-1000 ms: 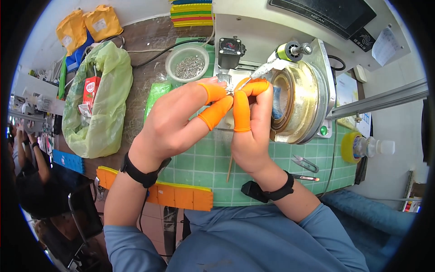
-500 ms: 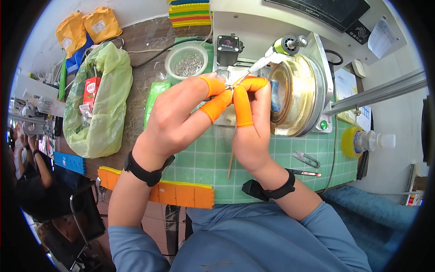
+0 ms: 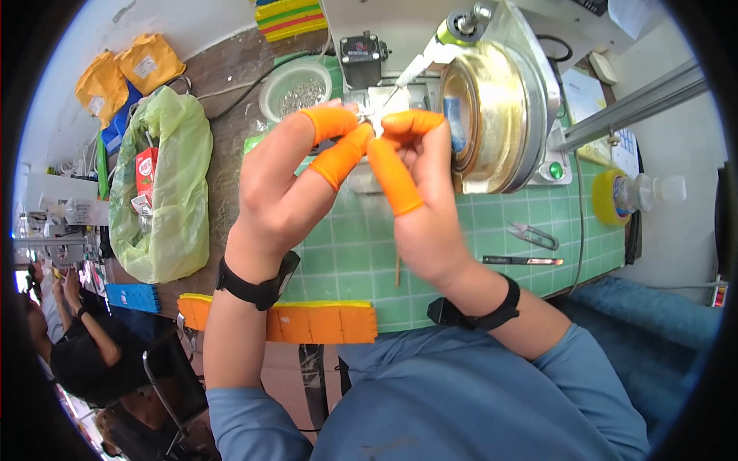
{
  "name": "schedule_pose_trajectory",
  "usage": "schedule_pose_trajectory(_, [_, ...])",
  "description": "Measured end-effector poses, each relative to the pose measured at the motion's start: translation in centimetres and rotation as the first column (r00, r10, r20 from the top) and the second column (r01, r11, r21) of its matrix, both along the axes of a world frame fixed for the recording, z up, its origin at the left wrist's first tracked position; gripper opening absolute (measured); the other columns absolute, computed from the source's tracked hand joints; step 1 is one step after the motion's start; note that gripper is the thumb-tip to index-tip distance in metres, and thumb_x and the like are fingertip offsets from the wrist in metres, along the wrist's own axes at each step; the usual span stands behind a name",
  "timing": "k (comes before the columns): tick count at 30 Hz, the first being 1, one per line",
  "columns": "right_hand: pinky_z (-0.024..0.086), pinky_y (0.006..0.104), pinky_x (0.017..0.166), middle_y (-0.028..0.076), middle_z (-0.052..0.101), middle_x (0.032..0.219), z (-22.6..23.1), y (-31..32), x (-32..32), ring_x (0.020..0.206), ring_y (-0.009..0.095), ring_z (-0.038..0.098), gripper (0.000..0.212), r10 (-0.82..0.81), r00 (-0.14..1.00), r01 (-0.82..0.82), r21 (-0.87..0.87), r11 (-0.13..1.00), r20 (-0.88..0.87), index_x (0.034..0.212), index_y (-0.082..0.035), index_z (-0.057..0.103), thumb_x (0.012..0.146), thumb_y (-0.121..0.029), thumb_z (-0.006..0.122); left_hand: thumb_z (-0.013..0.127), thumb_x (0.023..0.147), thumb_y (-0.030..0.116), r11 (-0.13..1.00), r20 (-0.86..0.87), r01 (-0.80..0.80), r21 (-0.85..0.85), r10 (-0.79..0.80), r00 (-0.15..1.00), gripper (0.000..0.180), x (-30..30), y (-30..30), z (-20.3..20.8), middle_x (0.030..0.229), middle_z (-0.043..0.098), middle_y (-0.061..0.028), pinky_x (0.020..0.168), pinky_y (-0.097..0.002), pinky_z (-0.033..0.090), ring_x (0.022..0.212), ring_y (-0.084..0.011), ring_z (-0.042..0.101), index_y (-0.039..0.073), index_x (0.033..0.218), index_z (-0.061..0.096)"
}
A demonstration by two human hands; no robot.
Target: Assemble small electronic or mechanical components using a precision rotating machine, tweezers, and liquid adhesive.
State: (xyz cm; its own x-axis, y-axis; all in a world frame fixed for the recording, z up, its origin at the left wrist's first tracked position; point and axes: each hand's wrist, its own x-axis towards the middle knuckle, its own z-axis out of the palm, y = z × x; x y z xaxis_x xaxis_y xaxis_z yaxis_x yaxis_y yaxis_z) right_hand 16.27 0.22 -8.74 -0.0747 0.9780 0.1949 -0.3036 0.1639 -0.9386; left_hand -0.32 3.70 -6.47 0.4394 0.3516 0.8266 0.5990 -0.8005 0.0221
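My left hand (image 3: pixel 288 173) and my right hand (image 3: pixel 427 184) meet over the green mat, with orange finger cots on thumbs and forefingers. The left fingers pinch a small shiny metal piece (image 3: pixel 367 115), mostly hidden between the fingertips. Against it, my right thumb and forefinger come together; whatever lies between them is too small to make out. Just beyond the fingertips, the thin tip of a white pen-like nozzle (image 3: pixel 413 71) points down toward the piece. A translucent bowl (image 3: pixel 265 100) of small metal parts stands beyond my left hand.
A large amber spool (image 3: pixel 492 115) sits on the machine to the right. Thread snips (image 3: pixel 533 236) and a slim black tool (image 3: pixel 516 260) lie on the mat (image 3: pixel 342 253). Orange strips (image 3: pixel 319 323) line the front edge. A plastic-bag-lined container (image 3: pixel 181 207) stands left.
The view has shifted, so the bench appears moved. My hands stay together at the nozzle tip, and the right thumb and forefinger have spread a little at their bases.
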Motion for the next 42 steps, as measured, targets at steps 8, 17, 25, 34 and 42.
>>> schedule_pose_trajectory(8, [0.042,0.0255,0.076,0.004,0.053,0.099,2.8,-5.2,1.5,0.082,0.010,0.047,0.025,0.206,0.976,-0.210,0.060,0.976,0.067,0.119,-0.003,0.051,0.102,-0.013,0.066,0.083,0.076,-0.005,0.996,-0.042,-0.045,-0.081,0.041,0.998,0.037,-0.3,-1.2,1.2,0.104,0.071,-0.0121,0.091,-0.0433,0.059,0.097,-0.0309,0.073,0.005,0.111,0.076])
schedule_pose_trajectory(17, [0.050,0.0338,0.074,0.012,0.064,0.092,6.0,-7.1,10.9,0.081,0.027,0.062,0.013,0.411,0.777,-0.445,-0.047,0.894,0.477,0.098,-0.001,0.066,0.103,-0.013,0.064,0.078,0.085,0.003,0.535,0.003,-0.132,-0.834,0.244,0.970,0.056,-1.7,-6.4,2.6,0.100,0.068,-0.0148,0.077,-0.0371,0.053,0.080,-0.0276,0.064,0.000,0.139,0.061])
schedule_pose_trajectory(25, [0.051,0.0387,0.078,0.014,0.065,0.095,5.0,-6.4,7.9,0.087,0.033,0.065,0.014,0.452,0.779,-0.540,0.099,0.836,0.434,0.101,-0.002,0.064,0.104,-0.014,0.059,0.082,0.084,0.018,0.494,-0.148,-0.175,-0.852,0.094,0.985,0.071,-1.6,-5.6,2.1,0.095,0.067,-0.0156,0.065,-0.0395,0.055,0.071,-0.0294,0.066,-0.009,0.143,0.052])
schedule_pose_trajectory(34, [0.053,0.0362,0.062,0.010,0.064,0.084,12.3,-3.4,15.7,0.071,0.030,0.065,0.013,-0.276,0.665,-0.332,0.607,0.722,0.693,0.095,-0.003,0.066,0.092,-0.013,0.075,0.077,0.093,0.007,0.507,-0.092,-0.116,-0.854,0.073,0.993,0.028,-0.7,-13.0,7.6,0.096,0.076,-0.0139,0.071,-0.0317,0.055,0.083,-0.0208,0.073,0.002,0.121,0.073])
schedule_pose_trajectory(42, [0.042,0.0262,0.053,0.003,0.065,0.082,28.6,2.5,25.1,0.056,0.012,0.047,0.025,-0.963,0.226,0.245,0.948,0.204,0.148,0.101,-0.005,0.068,0.087,-0.016,0.086,0.077,0.092,0.004,0.533,0.139,0.075,-0.843,0.080,0.987,0.019,3.0,-15.4,9.8,0.090,0.075,-0.0155,0.071,-0.0332,0.054,0.078,-0.0261,0.072,0.001,0.110,0.077])
